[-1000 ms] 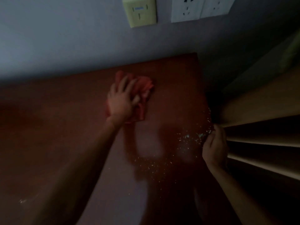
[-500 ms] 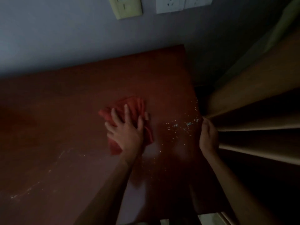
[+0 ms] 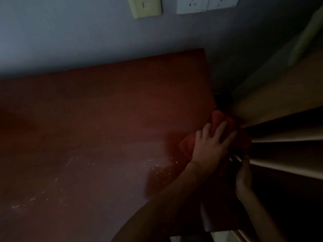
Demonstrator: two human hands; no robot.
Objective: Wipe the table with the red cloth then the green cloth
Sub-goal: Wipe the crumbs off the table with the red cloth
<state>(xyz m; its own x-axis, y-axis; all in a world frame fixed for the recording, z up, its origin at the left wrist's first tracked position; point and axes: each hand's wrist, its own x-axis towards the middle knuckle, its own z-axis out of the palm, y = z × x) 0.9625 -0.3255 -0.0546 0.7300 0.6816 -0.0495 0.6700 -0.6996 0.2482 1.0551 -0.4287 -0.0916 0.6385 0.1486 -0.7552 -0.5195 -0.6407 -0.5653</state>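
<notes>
Head view: a grey-blue painted wall (image 3: 70, 35) is seen behind a broad, dark reddish-brown wooden table (image 3: 104, 110), whose top fills most of the dim frame. To the right, pale wooden shelf boards (image 3: 279, 135) are seen edge-on, just beside the table's right edge. On the wall above, a yellowed plastic switch plate (image 3: 146, 6) is mounted beside a white double socket plate (image 3: 206, 4). The crumpled red cloth (image 3: 218, 123) is pressed flat onto the table at its right edge, partly pushed over that edge toward the shelves. It is covered by the left hand (image 3: 209, 147), whose fingers (image 3: 221, 127) are spread wide and laid flat on the fabric, not curled around it. The right hand (image 3: 243, 179) is held lower, at the table's right edge below the cloth, in deep shadow; its finger posture cannot be told. Pale scattered crumbs (image 3: 157, 167) are left on the tabletop left of the left wrist, with fainter streaks nearer the front left.
</notes>
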